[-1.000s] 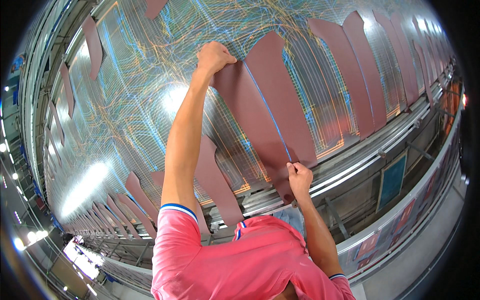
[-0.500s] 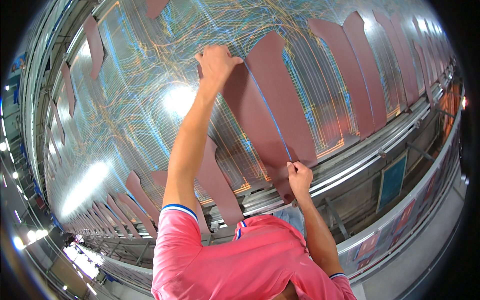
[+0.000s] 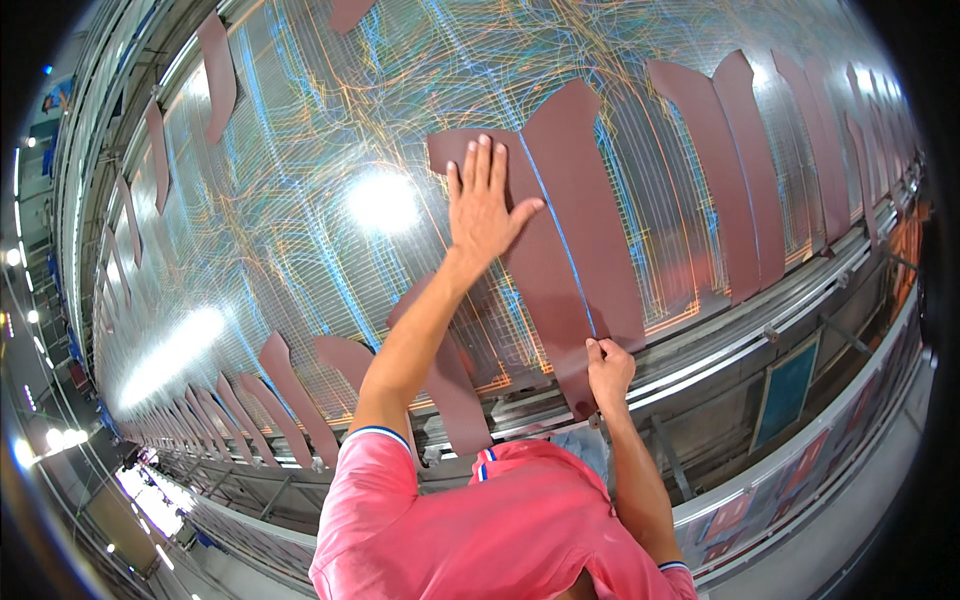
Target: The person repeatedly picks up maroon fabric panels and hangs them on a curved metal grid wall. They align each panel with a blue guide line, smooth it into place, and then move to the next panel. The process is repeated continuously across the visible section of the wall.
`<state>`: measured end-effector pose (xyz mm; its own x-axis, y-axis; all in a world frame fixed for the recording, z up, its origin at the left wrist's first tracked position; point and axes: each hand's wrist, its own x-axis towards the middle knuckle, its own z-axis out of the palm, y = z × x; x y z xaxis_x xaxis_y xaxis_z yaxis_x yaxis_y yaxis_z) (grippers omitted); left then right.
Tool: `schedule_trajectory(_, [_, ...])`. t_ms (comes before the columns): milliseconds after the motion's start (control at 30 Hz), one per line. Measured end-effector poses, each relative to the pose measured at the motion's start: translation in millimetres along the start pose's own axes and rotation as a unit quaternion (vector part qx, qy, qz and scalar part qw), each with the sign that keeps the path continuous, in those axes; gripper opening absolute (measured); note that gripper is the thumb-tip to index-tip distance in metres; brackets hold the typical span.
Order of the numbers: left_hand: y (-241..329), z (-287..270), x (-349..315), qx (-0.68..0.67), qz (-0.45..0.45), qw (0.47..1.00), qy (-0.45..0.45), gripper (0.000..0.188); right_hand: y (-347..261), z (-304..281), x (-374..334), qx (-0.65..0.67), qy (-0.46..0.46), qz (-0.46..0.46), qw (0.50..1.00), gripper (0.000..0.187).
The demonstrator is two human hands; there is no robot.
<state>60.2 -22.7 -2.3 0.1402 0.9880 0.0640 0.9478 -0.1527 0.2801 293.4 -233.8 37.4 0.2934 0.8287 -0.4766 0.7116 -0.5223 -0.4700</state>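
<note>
A maroon cut fabric piece (image 3: pixel 548 275) lies on a shiny table (image 3: pixel 300 260) covered with coloured outlines. My left hand (image 3: pixel 483 212) rests flat on its upper part, fingers stretched and thumb spread. Down at the near end, my right hand (image 3: pixel 611 375) is closed, thumb and forefinger pinching the right edge of this piece; the pinched bit is mostly hidden. Along that edge runs a blue line, with a second maroon piece (image 3: pixel 580 180) lying flat on its other side. The near tip of the first piece hangs over the table's edge beside my right hand.
Paired maroon pieces (image 3: pixel 735 170) lie further right. More maroon pieces (image 3: pixel 292 390) line the near edge to the left, and others (image 3: pixel 217 75) the far edge. A metal rail (image 3: pixel 720 335) borders the table in front of me. Bright lamp glare (image 3: pixel 383 203) sits left of my left hand.
My left hand has let go of the piece's upper left corner and now lies flat on it, uncovering that corner. My right hand keeps its pinch at the near end.
</note>
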Motion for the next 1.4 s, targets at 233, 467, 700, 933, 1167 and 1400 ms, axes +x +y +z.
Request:
schedule_trajectory(233, [-32.6, -2.8, 42.9, 0.038, 0.008, 0.999, 0.031, 0.087, 0.7, -0.6, 1.3, -0.006, 0.011, -0.023, 1.0, 0.032])
schedule_trajectory(467, [53.3, 8.9, -41.2, 0.006, 0.111, 0.992, -0.067, 0.091, -3.9, -2.3, 2.3, -0.017, 0.003, 0.001, 1.0, 0.033])
schedule_trajectory(700, [100.5, 2.7, -131.5, 0.0, 0.131, 0.977, -0.168, 0.096, -7.1, -8.2, -2.5, -0.126, 0.003, -0.013, 0.992, 0.033])
schedule_trajectory(933, [124.0, -0.6, -196.7, 0.012, 0.178, 0.961, -0.211, 0.081, 23.3, -28.7, -29.1, -0.138, 0.005, -0.204, 0.969, 0.017])
schedule_trajectory(1167, [143.5, -15.8, -250.1, -0.019, 0.175, 0.961, -0.215, 0.073, 61.0, -17.3, -32.6, -0.211, -0.058, -0.359, 0.907, 0.016])
schedule_trajectory(1400, [163.4, -3.7, -295.5, -0.037, 0.064, 0.985, -0.159, 0.062, 36.7, -58.3, 5.8, -0.093, 0.019, -0.414, 0.905, 0.027])
